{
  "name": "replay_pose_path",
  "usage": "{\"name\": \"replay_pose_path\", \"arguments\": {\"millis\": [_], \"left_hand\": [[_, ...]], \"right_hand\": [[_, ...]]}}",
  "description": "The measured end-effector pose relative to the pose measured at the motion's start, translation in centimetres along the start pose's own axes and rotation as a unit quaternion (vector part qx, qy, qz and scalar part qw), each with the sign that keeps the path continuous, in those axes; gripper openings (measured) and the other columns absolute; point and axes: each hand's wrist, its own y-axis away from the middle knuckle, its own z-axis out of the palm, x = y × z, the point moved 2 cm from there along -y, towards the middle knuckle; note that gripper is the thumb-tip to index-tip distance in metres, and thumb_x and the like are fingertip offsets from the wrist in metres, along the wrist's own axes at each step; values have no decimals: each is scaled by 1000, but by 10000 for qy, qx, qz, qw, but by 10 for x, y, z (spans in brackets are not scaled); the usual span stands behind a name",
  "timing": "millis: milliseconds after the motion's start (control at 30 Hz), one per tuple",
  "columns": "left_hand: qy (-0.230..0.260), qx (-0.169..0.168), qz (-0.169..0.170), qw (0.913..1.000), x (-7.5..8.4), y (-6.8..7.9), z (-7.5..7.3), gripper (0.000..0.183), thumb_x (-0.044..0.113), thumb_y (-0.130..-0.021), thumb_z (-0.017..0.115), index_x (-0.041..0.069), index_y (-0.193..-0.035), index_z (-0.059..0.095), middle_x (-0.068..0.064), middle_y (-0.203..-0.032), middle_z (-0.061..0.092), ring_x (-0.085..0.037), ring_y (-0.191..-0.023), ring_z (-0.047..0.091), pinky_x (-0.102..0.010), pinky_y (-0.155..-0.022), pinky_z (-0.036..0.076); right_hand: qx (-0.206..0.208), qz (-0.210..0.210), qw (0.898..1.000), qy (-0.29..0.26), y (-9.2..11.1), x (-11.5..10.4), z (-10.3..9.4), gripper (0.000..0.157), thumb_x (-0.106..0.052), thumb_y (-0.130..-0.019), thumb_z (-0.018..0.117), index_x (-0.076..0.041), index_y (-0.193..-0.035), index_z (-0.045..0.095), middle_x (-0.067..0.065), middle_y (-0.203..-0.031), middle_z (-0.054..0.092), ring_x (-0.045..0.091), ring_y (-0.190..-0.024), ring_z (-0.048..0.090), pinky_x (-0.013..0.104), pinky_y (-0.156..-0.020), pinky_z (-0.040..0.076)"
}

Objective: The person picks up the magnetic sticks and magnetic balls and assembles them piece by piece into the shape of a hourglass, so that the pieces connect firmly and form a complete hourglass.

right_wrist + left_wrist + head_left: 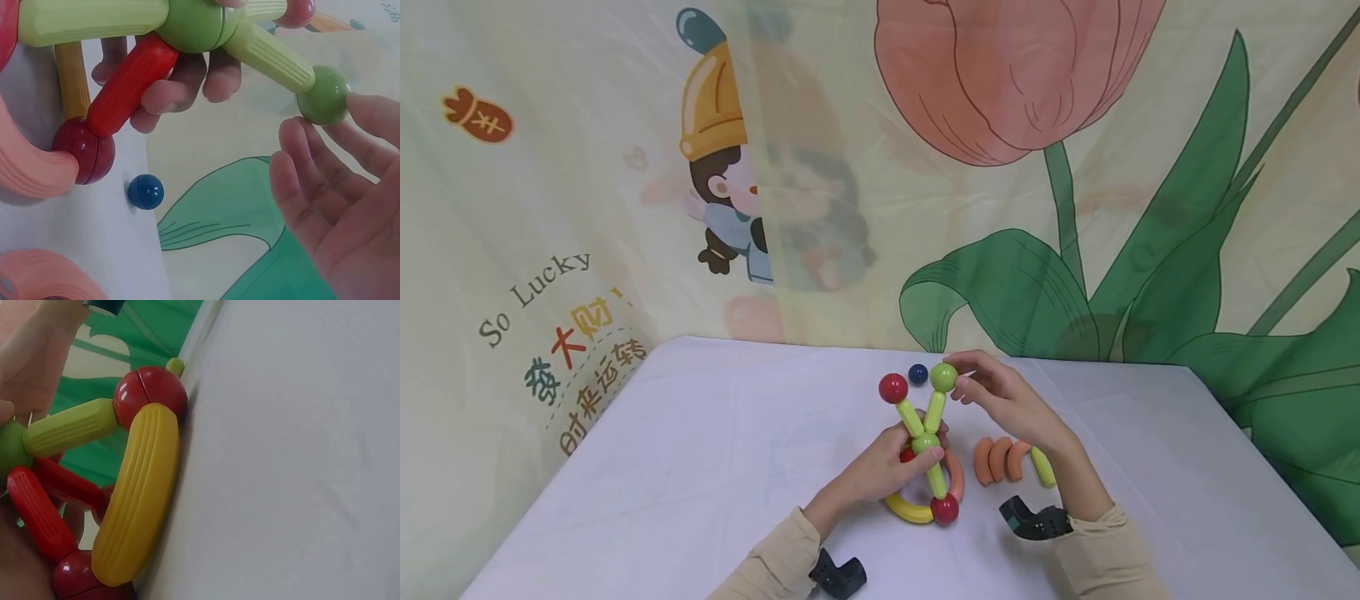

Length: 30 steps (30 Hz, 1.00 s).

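A figure of magnetic-looking rods and balls stands on the table. My left hand (891, 458) grips it around the green centre ball (926, 445). Two light-green rods (269, 53) rise from that ball in a V, one tipped by a red ball (893, 388), the other by a green ball (943, 377). The thumb and fingertips of my right hand (1003, 398) pinch this green tip ball. Below the centre, a light-green rod (72, 427) and red rods (40, 515) lead down to red balls (150, 397), joined by curved yellow (137, 494) and pink (28, 159) pieces as a base.
Several curved orange pieces (998, 459) lie in a row right of the figure, beside a light-green rod (1042, 467). A dark blue ball (918, 375) sits behind the figure near the table's far edge. A printed curtain (820, 167) hangs behind the white table (700, 467).
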Motion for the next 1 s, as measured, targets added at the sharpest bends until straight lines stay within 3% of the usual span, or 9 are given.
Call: {"name": "replay_pose_path", "arguments": {"millis": [267, 500, 767, 1000], "left_hand": [[245, 28, -9, 9997, 2, -1, 1, 27, 27, -93, 58, 16, -116, 49, -3, -108, 62, -7, -101, 58, -19, -95, 44], [318, -15, -80, 9995, 1, 0, 1, 27, 27, -94, 58, 17, -117, 49, -7, -110, 62, -7, -101, 58, -19, -94, 44], [380, -33, -57, 9993, 1, 0, 1, 26, 26, -93, 58, 17, -116, 49, -6, -109, 61, -7, -100, 58, -19, -94, 45], [348, -30, -38, 9994, 2, 0, 1, 26, 25, -94, 58, 17, -116, 48, -3, -107, 62, -7, -99, 58, -19, -94, 44]], "right_hand": [[11, 8, 10000, -25, 1, -1, 0, 34, -16, -96, 53, -14, -130, 48, 7, -120, 57, 26, -94, 61, 34, -83, 53], [-57, 284, 9995, 83, 1, 10, -4, 31, -23, -98, 50, -13, -127, 50, 7, -117, 60, 28, -95, 62, 31, -82, 53], [-709, 751, 9938, 411, 5, 29, -5, 30, -23, -96, 54, -10, -122, 55, 14, -116, 61, 27, -105, 60, 37, -89, 51], [-939, 1081, 9882, 537, 8, 43, -6, 31, -26, -95, 56, -6, -118, 58, 15, -116, 61, 23, -105, 60, 37, -89, 49]]}}
